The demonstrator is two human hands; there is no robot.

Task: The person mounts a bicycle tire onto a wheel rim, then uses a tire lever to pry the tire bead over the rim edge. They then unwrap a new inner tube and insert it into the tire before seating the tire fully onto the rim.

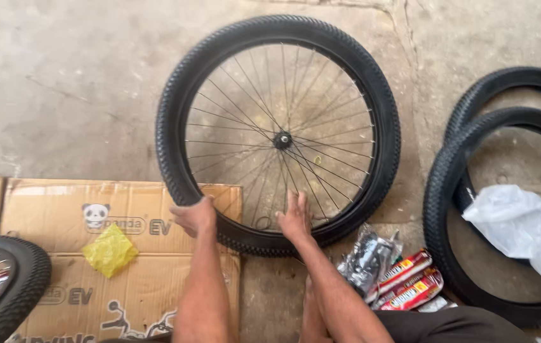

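**Two hands on a bicycle wheel laid flat on concrete**

Forearms rise from the bottom edge toward a spoked bicycle wheel (pixel 280 134) lying flat on the concrete floor (pixel 60 82). At its near rim, the left hand (pixel 194 216) curls its fingers over the tyre's outer edge, gripping the rubber where the wheel overlaps a flattened cardboard box (pixel 60 222). The right hand (pixel 294 219) lies flat, fingers spread and apart, pressed on the inner side of the rim and the spokes; it clasps nothing.

A yellow crumpled wrapper (pixel 110 249) lies on the cardboard, left of the left arm. Part of another wheel (pixel 10 286) shows at the lower left corner. Just right of the right forearm sit a clear bag of dark parts (pixel 365 260) and red packets (pixel 410 282). Farther right, two loose tyres (pixel 448 184) lie overlapped on the floor, with a white plastic bag (pixel 524 232) resting across them.
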